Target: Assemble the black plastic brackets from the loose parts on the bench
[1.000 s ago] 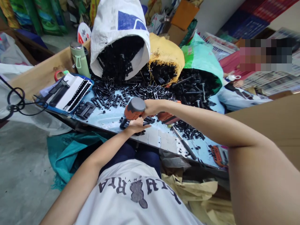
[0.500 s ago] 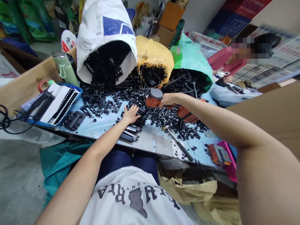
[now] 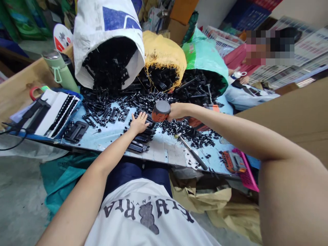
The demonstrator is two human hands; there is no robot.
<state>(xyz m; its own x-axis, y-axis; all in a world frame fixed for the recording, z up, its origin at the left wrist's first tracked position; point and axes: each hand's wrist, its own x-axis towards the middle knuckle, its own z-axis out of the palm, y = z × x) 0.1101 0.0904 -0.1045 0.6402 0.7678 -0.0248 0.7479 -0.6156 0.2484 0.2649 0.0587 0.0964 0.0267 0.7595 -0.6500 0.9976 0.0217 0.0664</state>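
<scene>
My right hand (image 3: 177, 111) is wrapped round the handle of an orange and black cordless drill (image 3: 161, 112). The drill's bit end is hidden from this angle. My left hand (image 3: 139, 123) lies palm down with fingers apart on a row of long black plastic parts (image 3: 138, 147), just left of the drill. Part of that row is covered by the hand. Beneath and right of the drill spreads a heap of small screws and black pieces (image 3: 179, 129). A hammer (image 3: 191, 151) rests in front of this heap.
White (image 3: 110, 27), yellow (image 3: 165, 48) and green (image 3: 205, 56) sacks spill black parts along the table's back. At left stand a blue tray (image 3: 57, 136) and a green bottle (image 3: 60, 70). An orange battery pack (image 3: 233, 161) lies at right. Another person (image 3: 234, 65) sits beyond.
The whole view has shifted a little, so the table appears farther left and higher. Both hands keep nearly the same places over the parts, the drill still in my right hand.
</scene>
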